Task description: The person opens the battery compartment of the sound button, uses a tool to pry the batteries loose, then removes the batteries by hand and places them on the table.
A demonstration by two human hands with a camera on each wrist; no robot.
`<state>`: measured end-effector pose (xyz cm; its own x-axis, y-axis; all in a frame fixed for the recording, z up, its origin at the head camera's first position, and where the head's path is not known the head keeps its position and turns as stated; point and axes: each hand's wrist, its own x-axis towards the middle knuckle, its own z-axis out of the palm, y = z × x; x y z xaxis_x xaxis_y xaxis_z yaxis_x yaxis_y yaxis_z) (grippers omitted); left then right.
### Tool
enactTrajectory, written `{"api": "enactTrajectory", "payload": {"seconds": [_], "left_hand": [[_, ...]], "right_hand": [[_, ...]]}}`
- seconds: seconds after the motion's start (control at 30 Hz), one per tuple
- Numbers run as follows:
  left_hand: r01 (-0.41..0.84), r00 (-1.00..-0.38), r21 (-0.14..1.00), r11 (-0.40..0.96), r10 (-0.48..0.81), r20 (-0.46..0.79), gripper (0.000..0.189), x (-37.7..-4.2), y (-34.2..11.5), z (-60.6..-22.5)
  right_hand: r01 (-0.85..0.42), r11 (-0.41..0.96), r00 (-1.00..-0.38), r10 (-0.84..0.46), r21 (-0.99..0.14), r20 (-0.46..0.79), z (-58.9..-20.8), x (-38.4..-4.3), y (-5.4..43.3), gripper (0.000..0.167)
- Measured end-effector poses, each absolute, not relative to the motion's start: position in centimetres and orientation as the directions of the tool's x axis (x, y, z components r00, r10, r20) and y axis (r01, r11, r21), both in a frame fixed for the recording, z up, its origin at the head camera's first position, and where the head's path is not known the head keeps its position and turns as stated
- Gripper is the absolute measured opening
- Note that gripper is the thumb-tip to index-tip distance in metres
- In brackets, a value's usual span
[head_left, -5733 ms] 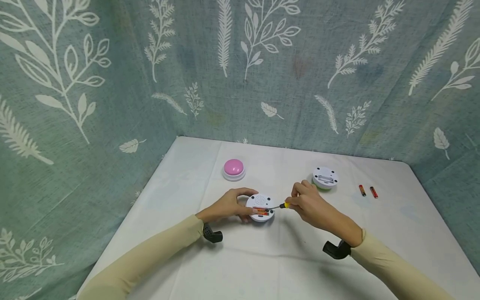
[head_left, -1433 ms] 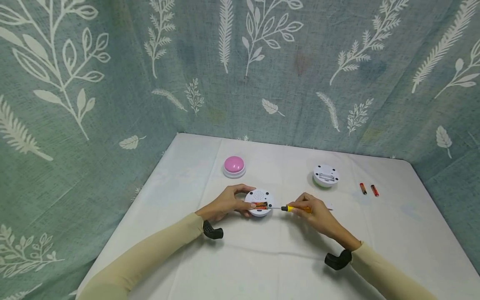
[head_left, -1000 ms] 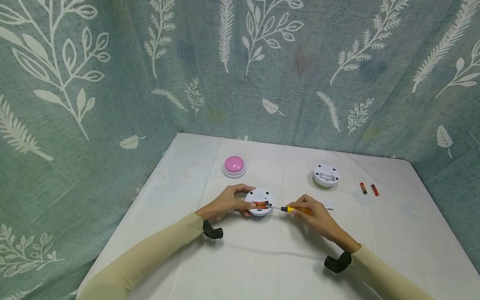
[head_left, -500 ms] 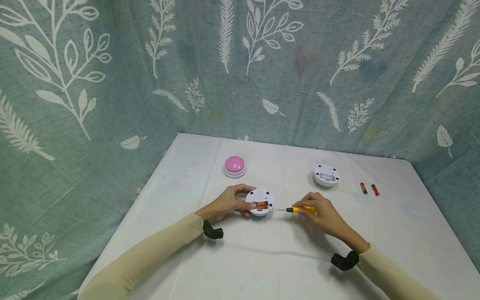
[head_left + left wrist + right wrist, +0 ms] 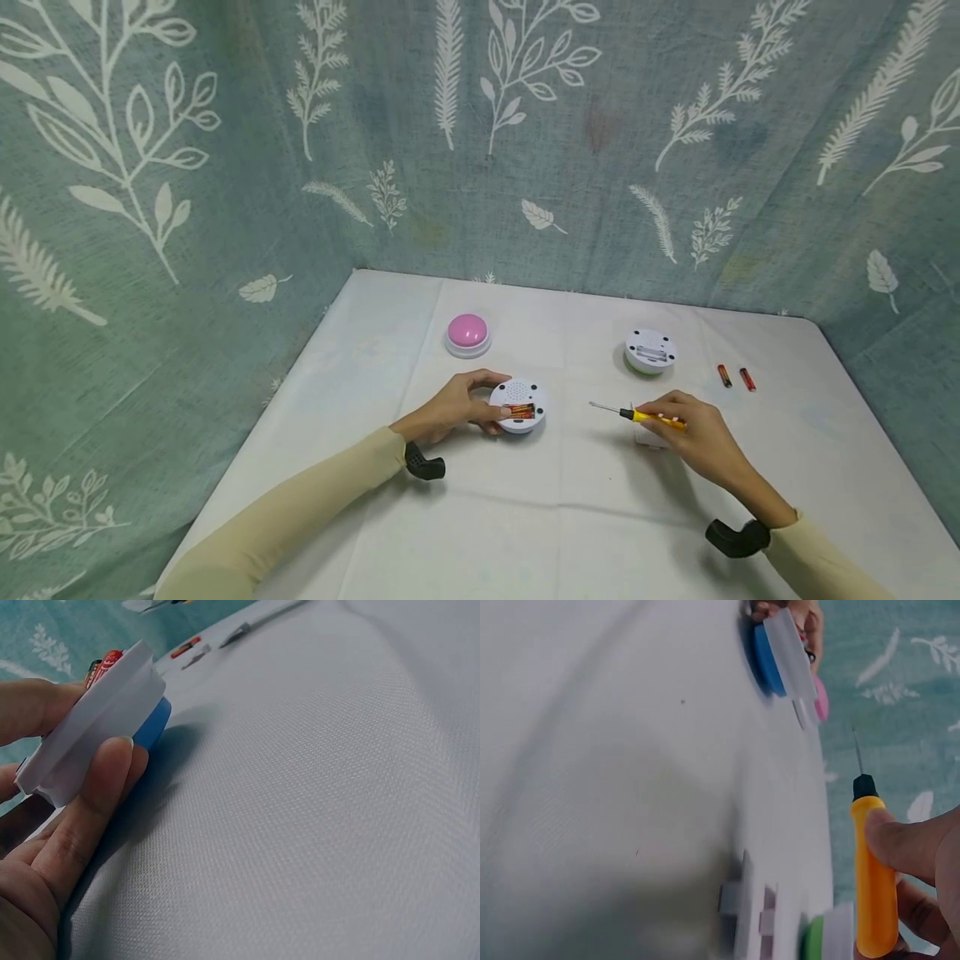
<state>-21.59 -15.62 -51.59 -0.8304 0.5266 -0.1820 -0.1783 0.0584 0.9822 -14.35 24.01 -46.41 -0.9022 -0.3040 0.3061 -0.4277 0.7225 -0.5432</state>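
My left hand point(image 5: 452, 407) grips a round white push-button device point(image 5: 517, 389), turned underside up, near the table's middle. Red and black batteries point(image 5: 523, 411) sit in its compartment, and the thumb lies at their left end. In the left wrist view its blue dome point(image 5: 155, 724) faces the tabletop. Well to the right, my right hand point(image 5: 699, 432) holds a screwdriver point(image 5: 875, 877) by its yellow handle, thumb along it. The thin metal tip points left, apart from the device. White plastic battery covers point(image 5: 744, 915) lie under this hand, mostly hidden in the head view.
A pink-domed button point(image 5: 467, 332) stands upright behind the left hand. Farther right, a green button device point(image 5: 651, 338) lies upside down, its battery compartment bare. Two loose batteries point(image 5: 723, 376) lie right of it. A patterned green cloth point(image 5: 420, 125) hangs behind the white table.
The right hand has drawn the screwdriver away from the device's compartment and off to the right, by the white covers. My left hand and the device have stayed in place.
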Motion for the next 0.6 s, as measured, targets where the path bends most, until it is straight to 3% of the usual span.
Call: {"api": "enactTrajectory", "payload": {"seconds": [0.6], "left_hand": [[-0.185, -0.822, 0.98, 0.07, 0.536, -0.193, 0.068, -21.6, -15.6, -51.8]], "right_hand": [[-0.136, 0.851, -0.964, 0.004, -0.507, 0.266, -47.2, -11.5, 29.1, 0.019]]}}
